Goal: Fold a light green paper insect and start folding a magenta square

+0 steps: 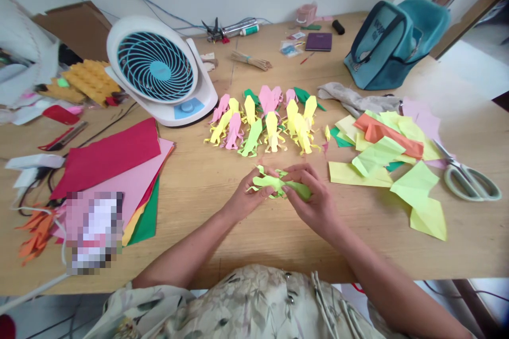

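Note:
Between my two hands, just above the wooden table point(191, 180), is a light green folded paper figure point(270, 183) with thin curled legs. My left hand point(251, 193) pinches its left part, thumb on top. My right hand point(312, 196) grips the broader right end, with thumb and fingers closed on it. Behind my hands stands a group of similar folded paper figures in yellow, pink and green, among them a light green figure point(252, 137), a yellow figure point(273, 131) and a pink figure point(234, 131).
Right of my hands lie loose paper scraps point(377, 156) and scissors point(471, 177). Coloured paper sheets point(107, 161) lie on the left, below a white fan point(157, 63). A utility knife point(63, 136), a blurred-out object point(95, 233), a stick bundle point(251, 60) and a teal bag point(393, 45) surround the work area.

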`<move>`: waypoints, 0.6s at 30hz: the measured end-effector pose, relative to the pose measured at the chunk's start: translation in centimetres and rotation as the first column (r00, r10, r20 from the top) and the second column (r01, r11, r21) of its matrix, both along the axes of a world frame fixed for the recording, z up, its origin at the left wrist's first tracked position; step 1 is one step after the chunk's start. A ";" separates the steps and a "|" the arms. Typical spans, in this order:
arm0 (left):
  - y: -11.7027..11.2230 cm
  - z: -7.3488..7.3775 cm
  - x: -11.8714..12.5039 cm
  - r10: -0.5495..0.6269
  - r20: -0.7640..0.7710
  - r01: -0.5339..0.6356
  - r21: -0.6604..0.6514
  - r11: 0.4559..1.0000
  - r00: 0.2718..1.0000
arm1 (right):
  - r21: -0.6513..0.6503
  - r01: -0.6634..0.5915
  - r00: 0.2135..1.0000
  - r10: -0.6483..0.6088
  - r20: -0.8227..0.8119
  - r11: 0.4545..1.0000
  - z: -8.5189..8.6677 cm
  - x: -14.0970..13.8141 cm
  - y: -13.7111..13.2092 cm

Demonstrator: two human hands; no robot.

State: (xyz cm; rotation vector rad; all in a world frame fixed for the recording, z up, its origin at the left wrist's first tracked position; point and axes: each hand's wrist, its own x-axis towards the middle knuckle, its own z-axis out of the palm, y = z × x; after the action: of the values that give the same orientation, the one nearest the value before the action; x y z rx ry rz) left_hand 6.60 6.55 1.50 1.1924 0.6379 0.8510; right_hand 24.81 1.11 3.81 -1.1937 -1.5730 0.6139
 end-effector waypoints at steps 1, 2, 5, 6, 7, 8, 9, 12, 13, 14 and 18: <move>0.1 0.0 0.0 -0.005 -0.006 0.005 0.008 1.000 1.000 | 0.003 0.001 1.000 -0.001 -0.003 1.000 0.0 0.0 0.0; 0.1 0.0 -0.1 -0.014 -0.011 0.014 0.016 1.000 1.000 | 0.005 0.000 1.000 0.000 -0.008 1.000 -0.1 0.0 0.0; 0.4 0.1 -0.2 -0.044 -0.018 0.044 0.026 0.999 0.999 | -0.003 -0.008 1.000 0.008 -0.025 1.000 -0.1 0.0 0.1; 0.5 0.1 -0.2 -0.047 -0.021 0.048 0.024 0.999 0.999 | -0.004 -0.011 1.000 0.011 -0.028 1.000 -0.1 0.0 0.1; 0.5 0.1 -0.2 -0.046 -0.021 0.046 0.020 0.999 0.999 | -0.005 -0.012 1.000 0.012 -0.029 1.000 0.0 0.0 0.0; 0.5 0.1 -0.1 -0.042 -0.020 0.042 0.012 0.999 0.999 | -0.005 -0.012 1.000 0.012 -0.028 1.000 0.0 0.0 0.0; 0.5 0.0 -0.1 -0.037 -0.016 0.037 0.003 0.999 0.999 | -0.003 -0.012 1.000 0.012 -0.028 1.000 0.0 0.0 0.0; 0.5 0.1 0.0 -0.032 0.000 0.032 -0.018 0.999 0.999 | -0.003 -0.026 0.999 0.026 -0.025 1.000 0.0 -0.1 0.0; 0.4 0.1 0.1 -0.031 -0.003 0.031 -0.022 0.999 1.000 | -0.005 -0.027 0.999 0.026 -0.026 1.000 -0.1 -0.1 0.1; 0.4 0.1 0.0 -0.027 -0.009 0.027 -0.025 0.999 1.000 | -0.007 -0.021 0.999 0.020 -0.030 1.000 -0.2 -0.1 0.1; 0.4 -0.1 -0.1 -0.025 -0.030 0.024 -0.046 0.999 0.999 | -0.006 0.012 0.998 -0.012 -0.055 1.000 -0.6 0.1 0.3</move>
State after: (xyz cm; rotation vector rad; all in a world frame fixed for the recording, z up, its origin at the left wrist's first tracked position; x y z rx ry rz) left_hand 6.53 6.98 1.44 1.1715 0.6630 0.7947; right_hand 24.88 1.43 3.22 -1.1795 -1.5176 0.6385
